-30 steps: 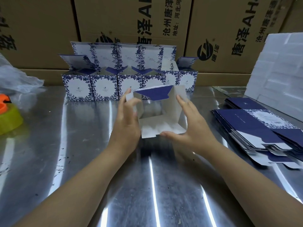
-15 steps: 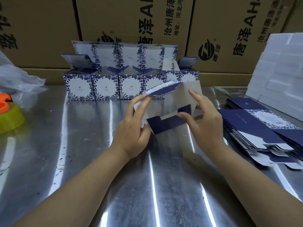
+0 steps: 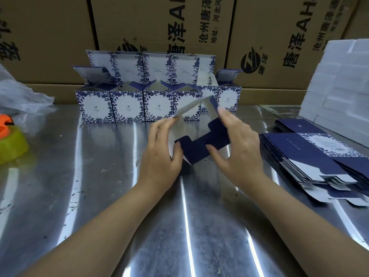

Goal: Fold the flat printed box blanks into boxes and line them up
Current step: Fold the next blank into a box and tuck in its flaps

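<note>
I hold the half-folded box (image 3: 199, 144) between both hands over the middle of the steel desk (image 3: 99, 186); my left hand (image 3: 161, 156) grips its left wall, fingers behind the white card, thumb on the navy bottom flap; my right hand (image 3: 237, 144) grips the right wall, fingers along the upper edge, thumb pressing the same navy flap; the box is tilted, its bottom end towards me. Beyond it the finished boxes (image 3: 127, 104) stand side by side in a row, lids up, before the brown cartons (image 3: 159, 27); the stack of flat blanks (image 3: 311, 156) lies on the desk to my right, near the white foam blocks (image 3: 339, 86); a yellow-green and orange object (image 3: 12, 144) sits at the left edge.
</note>
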